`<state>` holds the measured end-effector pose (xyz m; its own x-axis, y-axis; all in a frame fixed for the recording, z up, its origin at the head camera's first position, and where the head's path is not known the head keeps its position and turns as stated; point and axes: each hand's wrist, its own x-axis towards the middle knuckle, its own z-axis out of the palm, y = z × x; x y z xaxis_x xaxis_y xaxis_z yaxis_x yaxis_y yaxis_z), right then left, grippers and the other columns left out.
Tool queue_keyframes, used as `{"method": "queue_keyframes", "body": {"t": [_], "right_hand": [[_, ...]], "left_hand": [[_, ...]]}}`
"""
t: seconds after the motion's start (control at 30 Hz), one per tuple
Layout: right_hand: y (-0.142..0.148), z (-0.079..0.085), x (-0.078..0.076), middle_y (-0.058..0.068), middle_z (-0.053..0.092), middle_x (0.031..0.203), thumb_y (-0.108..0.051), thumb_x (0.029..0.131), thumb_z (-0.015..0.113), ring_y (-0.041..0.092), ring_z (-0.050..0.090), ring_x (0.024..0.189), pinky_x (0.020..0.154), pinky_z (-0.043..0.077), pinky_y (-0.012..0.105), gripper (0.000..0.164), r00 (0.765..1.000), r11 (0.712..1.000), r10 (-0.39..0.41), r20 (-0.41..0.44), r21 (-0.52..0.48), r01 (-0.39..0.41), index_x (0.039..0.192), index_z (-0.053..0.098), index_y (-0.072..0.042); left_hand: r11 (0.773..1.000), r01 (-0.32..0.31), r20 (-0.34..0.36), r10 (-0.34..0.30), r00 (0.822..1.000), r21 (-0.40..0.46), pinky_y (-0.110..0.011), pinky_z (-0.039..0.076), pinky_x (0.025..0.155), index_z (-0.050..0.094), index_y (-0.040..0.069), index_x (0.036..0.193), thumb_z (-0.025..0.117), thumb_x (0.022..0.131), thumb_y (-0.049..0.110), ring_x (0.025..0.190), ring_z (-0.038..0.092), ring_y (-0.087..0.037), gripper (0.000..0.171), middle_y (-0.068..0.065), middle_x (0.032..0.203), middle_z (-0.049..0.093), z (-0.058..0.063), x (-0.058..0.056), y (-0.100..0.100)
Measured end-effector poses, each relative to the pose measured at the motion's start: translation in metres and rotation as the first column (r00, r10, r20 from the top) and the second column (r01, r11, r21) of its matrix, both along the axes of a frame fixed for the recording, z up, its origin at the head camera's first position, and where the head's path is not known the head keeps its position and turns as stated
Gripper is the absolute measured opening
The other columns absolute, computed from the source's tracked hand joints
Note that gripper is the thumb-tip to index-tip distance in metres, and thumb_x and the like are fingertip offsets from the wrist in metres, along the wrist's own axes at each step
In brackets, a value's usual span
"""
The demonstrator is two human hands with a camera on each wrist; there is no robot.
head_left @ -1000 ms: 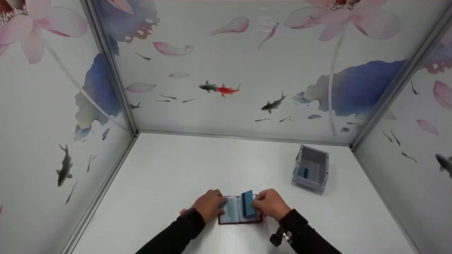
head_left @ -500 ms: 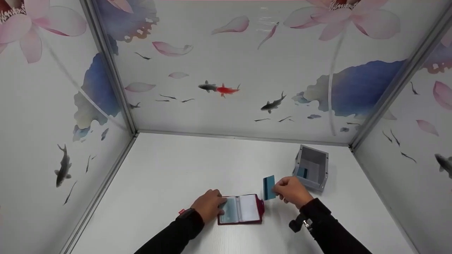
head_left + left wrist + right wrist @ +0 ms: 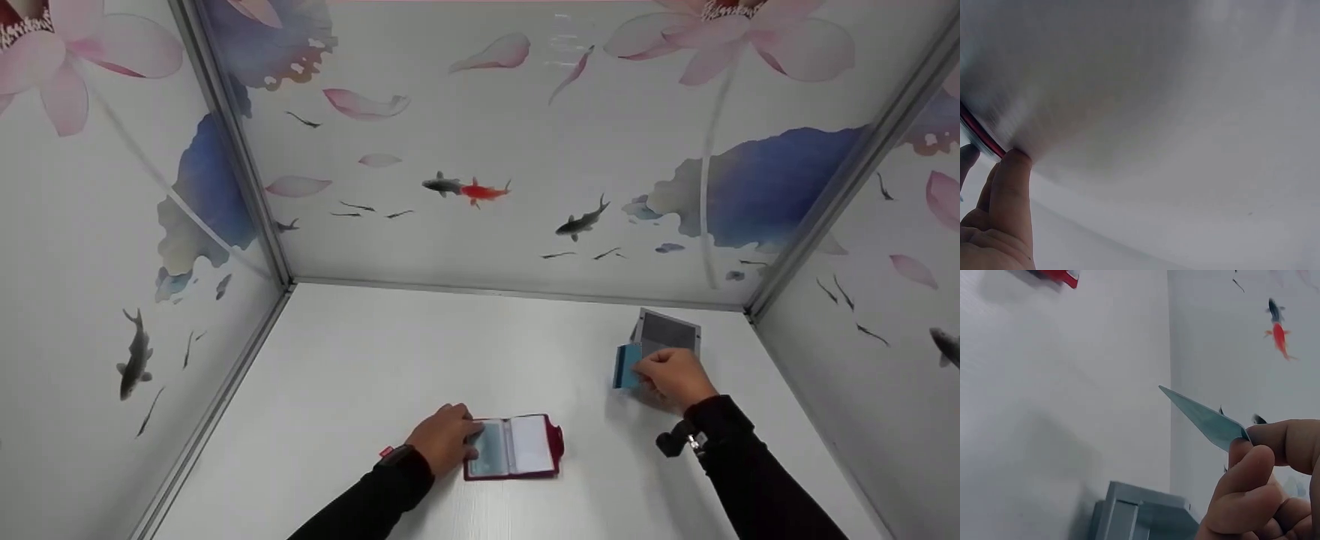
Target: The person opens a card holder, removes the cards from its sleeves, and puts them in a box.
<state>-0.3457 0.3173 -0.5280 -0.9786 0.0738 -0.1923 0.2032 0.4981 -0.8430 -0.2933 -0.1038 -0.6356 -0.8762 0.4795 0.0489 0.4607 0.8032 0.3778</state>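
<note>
A dark-red card holder (image 3: pixel 531 446) lies spread on the white table, with clear sleeves and a bluish left page. My left hand (image 3: pixel 442 442) rests on its left side, thumb and fingertips on the page and edge. In the left wrist view, a straight finger (image 3: pixel 1012 191) touches the holder's red edge (image 3: pixel 981 132). My right hand (image 3: pixel 679 379) pinches a blue-green card (image 3: pixel 627 366) with a dark stripe, held up at the near left side of a grey bin (image 3: pixel 670 334). The right wrist view shows the card (image 3: pixel 1207 417) nearly edge-on between thumb and fingers, above the bin's rim.
White walls printed with fish and flowers enclose the table (image 3: pixel 390 352) at the back and both sides. Metal strips (image 3: pixel 232 142) run along the corners. The right hand covers the near part of the bin.
The right hand has drawn the card out of the holder's right page and carried it right and away to the bin. The left hand has stayed on the holder.
</note>
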Motion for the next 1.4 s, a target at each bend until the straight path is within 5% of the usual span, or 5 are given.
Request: {"method": "queue_keyframes", "body": {"t": [0.4, 0.63, 0.8, 0.93, 1.4], "right_hand": [[0.050, 0.014, -0.028, -0.002, 0.073, 0.074, -0.017, 0.108, 0.068, 0.011, 0.068, 0.070, 0.065, 0.057, 0.026, 0.030, 0.996, 0.993, -0.042, -0.073, 0.105, 0.050, 0.092, 0.081, 0.004], [0.063, -0.005, -0.051, -0.003, 0.076, 0.069, -0.016, 0.100, 0.066, 0.014, 0.064, 0.066, 0.067, 0.050, 0.032, 0.035, 0.994, 0.954, -0.012, -0.108, 0.296, 0.044, 0.072, 0.084, -0.007], [0.054, -0.020, -0.067, -0.009, 0.057, 0.053, -0.009, 0.094, 0.064, 0.013, 0.052, 0.055, 0.060, 0.044, 0.031, 0.044, 0.989, 0.924, -0.008, -0.151, 0.378, 0.065, 0.050, 0.059, -0.015], [0.045, -0.031, -0.076, -0.008, 0.039, 0.053, -0.006, 0.092, 0.060, 0.014, 0.043, 0.053, 0.054, 0.040, 0.030, 0.046, 0.987, 0.906, -0.035, -0.157, 0.413, 0.098, 0.053, 0.040, -0.021], [0.038, -0.054, -0.082, -0.006, 0.041, 0.058, -0.001, 0.098, 0.057, 0.016, 0.047, 0.056, 0.053, 0.041, 0.029, 0.049, 0.991, 0.881, -0.013, -0.130, 0.468, 0.073, 0.056, 0.039, -0.020]], "left_hand": [[1.000, -0.022, 0.013, 0.022, 1.000, -0.021, -0.033, 0.059, 0.091, 0.084, 0.016, 0.136, 0.094, 0.095, 0.027, 0.105, 0.064, -0.018, 0.044, -0.002, 0.118, 0.073, 0.000, -0.003, 0.002], [0.999, -0.038, 0.018, 0.039, 0.999, -0.027, -0.033, 0.059, 0.092, 0.084, 0.017, 0.137, 0.093, 0.095, 0.028, 0.104, 0.063, -0.015, 0.044, -0.001, 0.118, 0.073, -0.001, -0.003, 0.002], [0.999, -0.041, 0.013, 0.041, 0.999, -0.018, -0.032, 0.059, 0.091, 0.084, 0.016, 0.138, 0.094, 0.095, 0.027, 0.105, 0.063, -0.015, 0.045, -0.001, 0.120, 0.074, -0.002, -0.002, 0.003], [0.999, -0.046, 0.014, 0.046, 0.999, -0.016, -0.031, 0.058, 0.091, 0.084, 0.017, 0.137, 0.094, 0.095, 0.027, 0.104, 0.062, -0.014, 0.045, 0.000, 0.119, 0.074, -0.003, -0.002, 0.004], [0.997, -0.065, 0.005, 0.065, 0.998, -0.028, -0.031, 0.058, 0.090, 0.085, 0.021, 0.136, 0.094, 0.094, 0.030, 0.103, 0.062, -0.012, 0.044, 0.002, 0.118, 0.074, -0.010, -0.007, 0.004]]}}
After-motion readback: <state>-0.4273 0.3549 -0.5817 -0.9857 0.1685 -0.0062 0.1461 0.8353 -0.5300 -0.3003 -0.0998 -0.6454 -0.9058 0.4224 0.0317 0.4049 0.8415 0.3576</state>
